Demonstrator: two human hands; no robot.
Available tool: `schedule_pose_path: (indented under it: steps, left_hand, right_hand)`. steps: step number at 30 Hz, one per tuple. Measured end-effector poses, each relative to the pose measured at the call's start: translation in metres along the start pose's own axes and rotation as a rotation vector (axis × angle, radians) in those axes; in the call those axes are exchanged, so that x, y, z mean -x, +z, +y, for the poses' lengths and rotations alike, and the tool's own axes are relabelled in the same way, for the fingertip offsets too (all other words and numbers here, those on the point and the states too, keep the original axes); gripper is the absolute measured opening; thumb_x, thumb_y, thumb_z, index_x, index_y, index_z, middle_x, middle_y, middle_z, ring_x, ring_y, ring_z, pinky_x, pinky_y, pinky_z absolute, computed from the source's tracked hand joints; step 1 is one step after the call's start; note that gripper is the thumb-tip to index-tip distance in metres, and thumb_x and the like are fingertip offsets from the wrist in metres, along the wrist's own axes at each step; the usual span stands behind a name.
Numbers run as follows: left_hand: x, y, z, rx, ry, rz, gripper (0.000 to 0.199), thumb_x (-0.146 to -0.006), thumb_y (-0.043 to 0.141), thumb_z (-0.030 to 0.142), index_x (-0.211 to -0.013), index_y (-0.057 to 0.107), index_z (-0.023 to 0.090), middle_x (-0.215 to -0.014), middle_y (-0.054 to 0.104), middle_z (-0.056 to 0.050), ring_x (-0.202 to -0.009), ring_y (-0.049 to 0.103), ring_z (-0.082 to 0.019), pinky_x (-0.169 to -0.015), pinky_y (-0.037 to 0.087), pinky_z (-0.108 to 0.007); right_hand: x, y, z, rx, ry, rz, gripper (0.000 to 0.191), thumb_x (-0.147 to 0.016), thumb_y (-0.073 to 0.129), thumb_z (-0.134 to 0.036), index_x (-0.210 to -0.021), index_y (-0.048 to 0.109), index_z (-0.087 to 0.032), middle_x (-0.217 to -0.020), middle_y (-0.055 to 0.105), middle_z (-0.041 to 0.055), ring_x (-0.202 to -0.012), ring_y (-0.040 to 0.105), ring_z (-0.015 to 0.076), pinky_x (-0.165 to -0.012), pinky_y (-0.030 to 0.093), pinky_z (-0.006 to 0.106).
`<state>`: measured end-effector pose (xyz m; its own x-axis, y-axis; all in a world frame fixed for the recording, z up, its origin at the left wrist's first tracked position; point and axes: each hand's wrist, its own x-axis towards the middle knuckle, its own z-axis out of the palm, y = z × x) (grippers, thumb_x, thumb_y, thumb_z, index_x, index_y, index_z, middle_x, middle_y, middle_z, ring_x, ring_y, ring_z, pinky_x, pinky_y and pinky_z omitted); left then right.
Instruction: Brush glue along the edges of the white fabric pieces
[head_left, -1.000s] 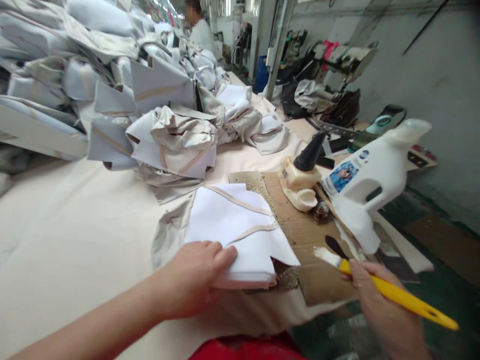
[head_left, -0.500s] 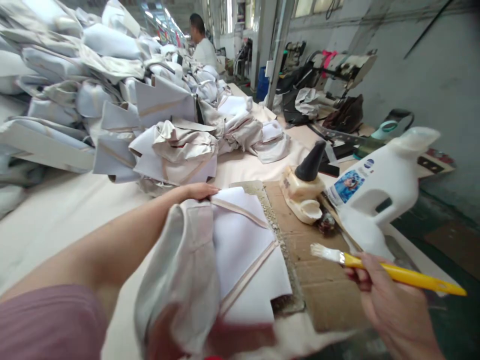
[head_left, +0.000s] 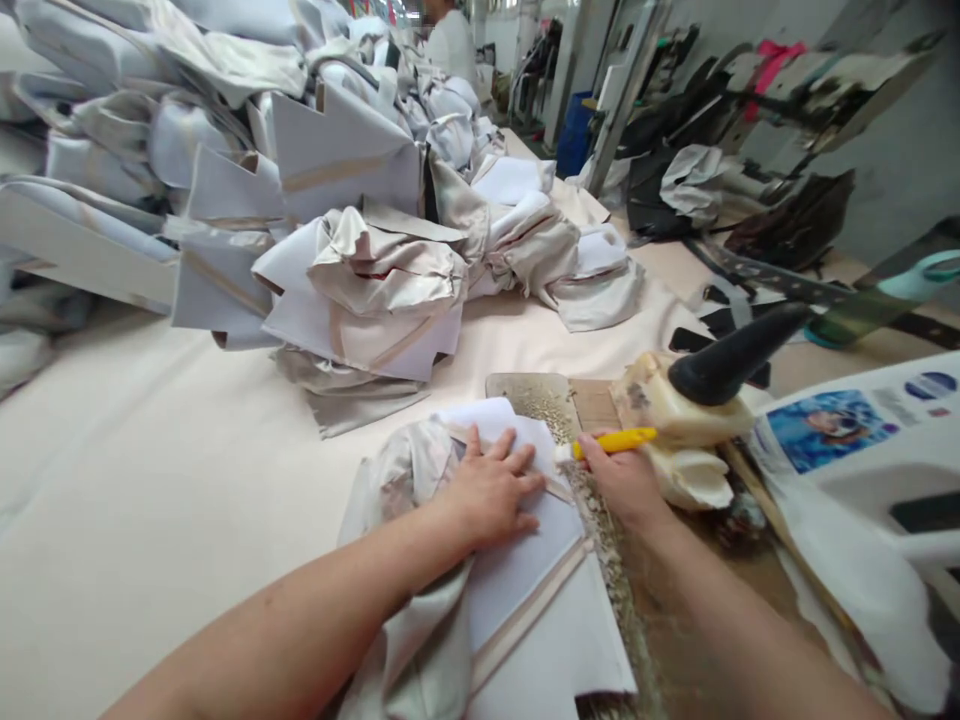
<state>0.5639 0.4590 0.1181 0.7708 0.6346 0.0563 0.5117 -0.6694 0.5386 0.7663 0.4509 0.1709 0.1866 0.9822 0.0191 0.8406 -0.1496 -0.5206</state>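
My left hand (head_left: 491, 487) lies with spread fingers on a white panel (head_left: 536, 590) that has beige strips across it and grey-beige cloth (head_left: 427, 620) attached along its left side. Under the panel's right edge shows a glue-crusted board (head_left: 536, 390). My right hand (head_left: 619, 480) is closed around a yellow-handled brush (head_left: 615, 441), whose bristles touch the panel's right edge near the upper strip. Just right of that hand stands a yellowish container (head_left: 649, 395) with a black cone-shaped nozzle (head_left: 731, 355).
A large pile of similar white and beige pieces (head_left: 360, 150) fills the back left. At the right stands a white jug (head_left: 862, 480) with a blue label, on brown cardboard (head_left: 675, 630). Straps and dark bags lie behind. A person (head_left: 450, 45) is in the far background.
My left hand has moved from the panel's top edge onto its face, fingers spread. My right hand has brought the brush left to the panel's edge. The view has shifted closer.
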Motion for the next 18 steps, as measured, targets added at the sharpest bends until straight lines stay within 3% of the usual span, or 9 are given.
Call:
schedule_pose_path:
  steps: [4,6,8,14,18]
  left_hand:
    - [0.000,0.003,-0.006,0.024,0.008,0.043,0.054,-0.081,0.054,0.055,-0.129,0.048,0.032,-0.146,0.035,-0.006,-0.138,0.018,-0.035,-0.099,0.009,-0.075]
    - [0.001,0.004,-0.006,0.031,0.010,0.067,0.054,-0.080,0.055,0.056,-0.127,0.049,0.032,-0.145,0.037,-0.006,-0.137,0.020,-0.035,-0.098,0.008,-0.076]
    - [0.001,0.005,-0.006,0.043,0.013,0.090,0.054,-0.079,0.057,0.055,-0.127,0.049,0.031,-0.144,0.038,-0.006,-0.136,0.021,-0.036,-0.098,0.008,-0.076]
    - [0.001,0.005,-0.007,0.080,0.021,0.069,0.055,-0.080,0.056,0.054,-0.128,0.049,0.029,-0.145,0.037,-0.008,-0.137,0.019,-0.036,-0.099,0.010,-0.075]
    - [0.000,0.003,-0.006,0.074,0.016,0.050,0.054,-0.080,0.056,0.054,-0.129,0.048,0.030,-0.145,0.036,-0.007,-0.137,0.019,-0.036,-0.099,0.009,-0.075]
  right_hand:
    - [-0.063,0.026,-0.002,0.006,-0.044,0.025,0.035,-0.081,0.046,-0.049,-0.071,0.059,-0.017,-0.059,0.060,0.0017,-0.059,0.058,0.0178,-0.059,0.044,0.028]
    - [-0.077,0.032,-0.009,0.008,-0.055,0.009,0.034,-0.080,0.046,-0.047,-0.069,0.058,-0.018,-0.058,0.059,0.0016,-0.060,0.057,0.0175,-0.060,0.043,0.028]
    - [-0.071,0.030,-0.013,0.019,-0.058,-0.001,0.032,-0.080,0.047,-0.045,-0.065,0.057,-0.018,-0.056,0.058,0.0008,-0.058,0.056,0.0170,-0.059,0.042,0.028]
    - [-0.010,-0.007,-0.009,0.079,0.070,-0.108,0.031,-0.079,0.050,-0.041,-0.057,0.053,-0.020,-0.048,0.052,-0.0021,-0.048,0.051,0.0156,-0.050,0.038,0.026]
    - [-0.030,0.002,-0.010,0.018,0.016,-0.013,0.030,-0.079,0.051,-0.043,-0.062,0.056,-0.019,-0.053,0.055,-0.0007,-0.054,0.054,0.0164,-0.054,0.041,0.027]
